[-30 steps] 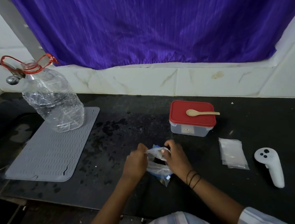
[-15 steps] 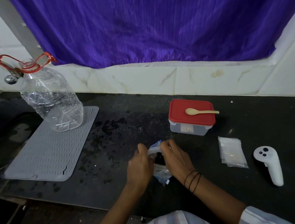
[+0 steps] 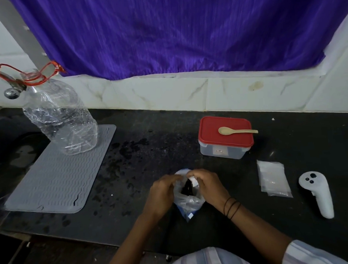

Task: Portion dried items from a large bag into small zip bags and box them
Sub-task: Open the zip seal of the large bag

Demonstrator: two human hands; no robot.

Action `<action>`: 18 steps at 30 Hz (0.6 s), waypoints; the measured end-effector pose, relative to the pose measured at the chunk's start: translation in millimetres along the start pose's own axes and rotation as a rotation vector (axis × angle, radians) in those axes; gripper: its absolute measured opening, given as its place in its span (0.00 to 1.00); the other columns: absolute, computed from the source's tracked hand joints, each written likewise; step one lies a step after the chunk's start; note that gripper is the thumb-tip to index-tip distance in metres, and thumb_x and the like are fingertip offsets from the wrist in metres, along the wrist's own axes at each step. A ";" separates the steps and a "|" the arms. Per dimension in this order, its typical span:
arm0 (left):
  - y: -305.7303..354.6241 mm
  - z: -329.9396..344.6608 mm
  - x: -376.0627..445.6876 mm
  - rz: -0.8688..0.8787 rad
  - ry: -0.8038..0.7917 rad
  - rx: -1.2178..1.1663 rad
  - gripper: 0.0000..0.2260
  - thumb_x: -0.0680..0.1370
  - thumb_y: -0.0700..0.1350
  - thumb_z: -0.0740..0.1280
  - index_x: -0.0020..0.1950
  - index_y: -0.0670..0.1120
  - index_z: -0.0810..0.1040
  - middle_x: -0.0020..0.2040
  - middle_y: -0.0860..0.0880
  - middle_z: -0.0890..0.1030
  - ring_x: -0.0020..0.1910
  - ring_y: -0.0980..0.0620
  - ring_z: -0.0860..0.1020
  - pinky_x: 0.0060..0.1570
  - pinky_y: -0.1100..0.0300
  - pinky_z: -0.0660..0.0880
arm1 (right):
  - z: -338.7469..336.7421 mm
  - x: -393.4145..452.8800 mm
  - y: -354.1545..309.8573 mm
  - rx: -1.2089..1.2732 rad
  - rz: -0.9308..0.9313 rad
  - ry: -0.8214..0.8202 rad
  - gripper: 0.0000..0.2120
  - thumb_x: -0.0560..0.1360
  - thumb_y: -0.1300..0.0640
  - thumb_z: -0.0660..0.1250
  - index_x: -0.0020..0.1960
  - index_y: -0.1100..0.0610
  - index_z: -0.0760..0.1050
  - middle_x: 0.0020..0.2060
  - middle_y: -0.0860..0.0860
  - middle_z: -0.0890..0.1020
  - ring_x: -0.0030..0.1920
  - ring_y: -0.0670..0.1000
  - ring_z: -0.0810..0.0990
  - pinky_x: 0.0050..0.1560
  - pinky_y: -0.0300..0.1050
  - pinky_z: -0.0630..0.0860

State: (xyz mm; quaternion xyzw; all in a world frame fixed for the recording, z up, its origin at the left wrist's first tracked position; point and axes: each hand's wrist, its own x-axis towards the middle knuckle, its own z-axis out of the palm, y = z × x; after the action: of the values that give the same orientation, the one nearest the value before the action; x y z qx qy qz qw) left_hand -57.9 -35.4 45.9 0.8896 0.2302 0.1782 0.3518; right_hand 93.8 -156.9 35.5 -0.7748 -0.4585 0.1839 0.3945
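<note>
A clear plastic bag (image 3: 189, 203) with blue edging and dark dried contents stands on the black counter near the front edge. My left hand (image 3: 162, 194) and my right hand (image 3: 209, 187) both grip its top, holding the mouth apart; dark contents show inside. Behind it sits a clear box with a red lid (image 3: 225, 137), shut, with a wooden spoon (image 3: 236, 130) lying on the lid. A stack of small clear zip bags (image 3: 274, 178) lies flat to the right of my hands.
A white hand controller (image 3: 317, 193) lies at the far right. A grey ribbed mat (image 3: 57, 173) at the left carries a large crumpled clear bottle (image 3: 59, 119) under a tap (image 3: 12, 91). A purple curtain (image 3: 174, 32) hangs behind the counter.
My hands have come closer together at the bag's top, and the bag now stands more upright with its mouth spread apart.
</note>
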 end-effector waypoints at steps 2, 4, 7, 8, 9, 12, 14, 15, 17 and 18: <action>-7.6 -3.9 5.4 -0.012 -0.077 -0.035 0.21 0.76 0.29 0.62 0.62 0.49 0.82 0.57 0.52 0.82 0.56 0.56 0.79 0.56 0.61 0.77 | -0.2 1.3 1.1 0.092 0.055 -0.014 0.21 0.75 0.73 0.59 0.57 0.55 0.82 0.55 0.48 0.83 0.57 0.43 0.79 0.59 0.29 0.72; -13.1 -9.4 10.0 -0.051 -0.200 -0.090 0.23 0.77 0.28 0.62 0.65 0.49 0.80 0.60 0.52 0.80 0.59 0.57 0.78 0.59 0.63 0.75 | -1.0 2.1 1.6 0.145 0.104 -0.017 0.21 0.76 0.72 0.58 0.57 0.55 0.82 0.54 0.46 0.83 0.57 0.42 0.79 0.60 0.30 0.71; -14.7 -12.2 12.3 -0.129 -0.355 -0.139 0.23 0.78 0.29 0.61 0.67 0.50 0.77 0.64 0.52 0.77 0.63 0.57 0.75 0.63 0.66 0.72 | 0.7 0.6 0.8 0.152 0.160 -0.051 0.20 0.78 0.70 0.56 0.56 0.54 0.81 0.53 0.45 0.82 0.57 0.41 0.78 0.64 0.38 0.73; -13.3 -10.2 13.2 -0.144 -0.359 -0.149 0.21 0.79 0.30 0.61 0.66 0.50 0.77 0.63 0.52 0.78 0.63 0.57 0.76 0.62 0.64 0.73 | 0.6 0.2 -1.3 0.148 0.173 -0.076 0.18 0.79 0.68 0.56 0.57 0.53 0.80 0.54 0.45 0.81 0.58 0.41 0.78 0.64 0.40 0.73; -10.3 -7.3 13.8 -0.149 -0.334 -0.156 0.18 0.80 0.33 0.62 0.65 0.50 0.78 0.61 0.51 0.79 0.60 0.56 0.77 0.61 0.62 0.75 | -0.1 -0.7 -4.0 0.139 0.177 -0.110 0.15 0.79 0.65 0.58 0.59 0.52 0.78 0.56 0.45 0.80 0.58 0.41 0.77 0.63 0.42 0.74; -2.7 4.4 9.7 -0.085 -0.161 -0.095 0.10 0.79 0.38 0.67 0.58 0.48 0.80 0.53 0.51 0.81 0.53 0.53 0.78 0.52 0.58 0.76 | -3.2 -3.3 -9.7 -0.019 0.118 -0.218 0.17 0.77 0.51 0.65 0.65 0.47 0.70 0.61 0.47 0.74 0.60 0.44 0.72 0.61 0.43 0.73; -3.5 11.7 3.6 0.006 -0.049 0.058 0.12 0.76 0.37 0.69 0.56 0.49 0.80 0.50 0.51 0.78 0.51 0.52 0.75 0.48 0.63 0.71 | -5.8 -7.2 -10.3 -0.193 0.033 -0.181 0.20 0.76 0.53 0.67 0.67 0.48 0.69 0.64 0.47 0.69 0.63 0.46 0.68 0.61 0.45 0.73; -3.6 13.4 0.5 0.022 -0.009 0.115 0.13 0.74 0.36 0.69 0.56 0.49 0.80 0.50 0.51 0.75 0.49 0.53 0.74 0.46 0.65 0.70 | -6.6 -9.1 -9.8 -0.251 -0.029 -0.128 0.20 0.76 0.56 0.67 0.67 0.49 0.71 0.66 0.48 0.67 0.64 0.48 0.67 0.61 0.45 0.73; -1.2 14.2 -3.6 0.018 0.014 0.164 0.13 0.74 0.35 0.69 0.55 0.48 0.81 0.50 0.50 0.74 0.47 0.53 0.73 0.44 0.64 0.72 | -7.2 -11.1 -7.0 -0.342 -0.136 -0.083 0.17 0.76 0.61 0.65 0.64 0.52 0.75 0.67 0.52 0.68 0.63 0.52 0.69 0.60 0.46 0.74; -1.5 14.8 -3.9 0.011 0.003 0.165 0.14 0.73 0.34 0.69 0.56 0.48 0.81 0.50 0.50 0.74 0.46 0.53 0.74 0.43 0.61 0.74 | -7.8 -11.1 -5.8 -0.385 -0.163 -0.101 0.16 0.77 0.61 0.62 0.63 0.52 0.77 0.64 0.53 0.70 0.61 0.53 0.71 0.58 0.47 0.74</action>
State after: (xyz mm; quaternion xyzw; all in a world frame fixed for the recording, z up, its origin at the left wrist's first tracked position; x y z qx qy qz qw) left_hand -54.5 -44.5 34.1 0.9165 0.2397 0.1621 0.2761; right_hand 89.9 -168.3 44.0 -0.7860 -0.5655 0.0989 0.2292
